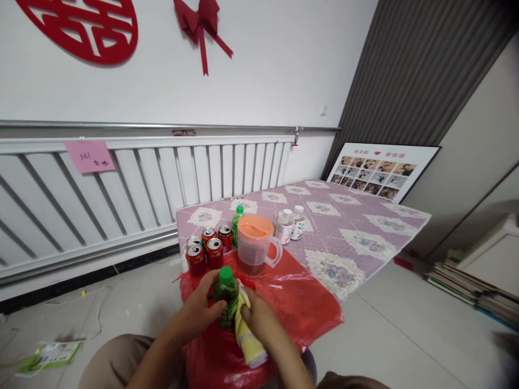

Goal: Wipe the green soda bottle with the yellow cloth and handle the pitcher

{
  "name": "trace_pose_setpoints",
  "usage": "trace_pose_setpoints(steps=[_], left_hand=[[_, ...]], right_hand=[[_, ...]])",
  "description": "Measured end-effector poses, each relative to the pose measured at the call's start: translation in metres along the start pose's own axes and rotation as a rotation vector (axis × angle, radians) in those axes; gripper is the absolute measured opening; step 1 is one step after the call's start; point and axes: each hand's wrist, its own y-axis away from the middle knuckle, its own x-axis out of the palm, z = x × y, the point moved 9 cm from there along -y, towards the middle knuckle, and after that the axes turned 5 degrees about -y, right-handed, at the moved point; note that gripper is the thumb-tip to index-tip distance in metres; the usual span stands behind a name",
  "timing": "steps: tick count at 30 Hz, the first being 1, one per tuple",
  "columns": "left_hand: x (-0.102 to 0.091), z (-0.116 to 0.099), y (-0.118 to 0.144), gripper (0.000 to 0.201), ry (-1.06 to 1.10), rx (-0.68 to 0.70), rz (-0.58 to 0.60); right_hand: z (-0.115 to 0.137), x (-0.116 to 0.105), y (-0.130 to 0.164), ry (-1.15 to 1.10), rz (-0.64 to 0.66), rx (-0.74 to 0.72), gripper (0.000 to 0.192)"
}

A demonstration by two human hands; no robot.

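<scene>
1. The table [352,243] gives everything its base; its patterned cover spreads far beyond the objects, which cluster at the person's end, presumably for easy reach.
2. The red sheet [308,302] drapes over the near edge, below both hands, and probably shields the cover there.
3. The pitcher [254,248] stands upright just beyond the hands, orange lid on, its handle pointing right and so left accessible.
4. The towel [250,343] hangs down from the right hand [259,313], which bunches it in a grip against the bottle's right side, seemingly for contact with its surface. The right forearm slants in from below.
5. The green-capped bottle [226,312] is nearly upright between the hands, in front of the pitcher. The left hand [201,303] clasps it, fingers behind and thumb across the front, likely countering the towel's push. Whether its base rests on the sheet, I cannot tell.
6. The cans [214,253] stand grouped left of the pitcher, apparently out of the hands' way.
</scene>
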Motion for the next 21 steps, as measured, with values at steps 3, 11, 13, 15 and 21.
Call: trace_pose_setpoints(steps=[3, 11, 13, 15, 21], left_hand=[[-0.004, -0.006, 0.002, 0.058, -0.136, 0.029, -0.155], [0.0, -0.001, -0.003, 0.061, -0.071, -0.015, -0.103], [0.002, -0.001, -0.004, 0.065, -0.007, -0.011, -0.042], [0.002, 0.001, -0.005, 0.066, 0.042, -0.007, -0.005], [0.006, 0.007, -0.005, 0.062, 0.058, 0.023, 0.079]], right_hand=[[-0.001, -0.001, 0.003, 0.007, -0.011, -0.004, 0.054], [0.046, -0.039, -0.009, -0.08, -0.055, -0.159, 0.052], [0.054, -0.043, -0.016, -0.11, -0.027, -0.178, 0.052], [0.054, -0.04, -0.023, -0.123, 0.017, -0.174, 0.053], [0.02, 0.0, -0.039, -0.068, 0.219, -0.091, 0.044]])
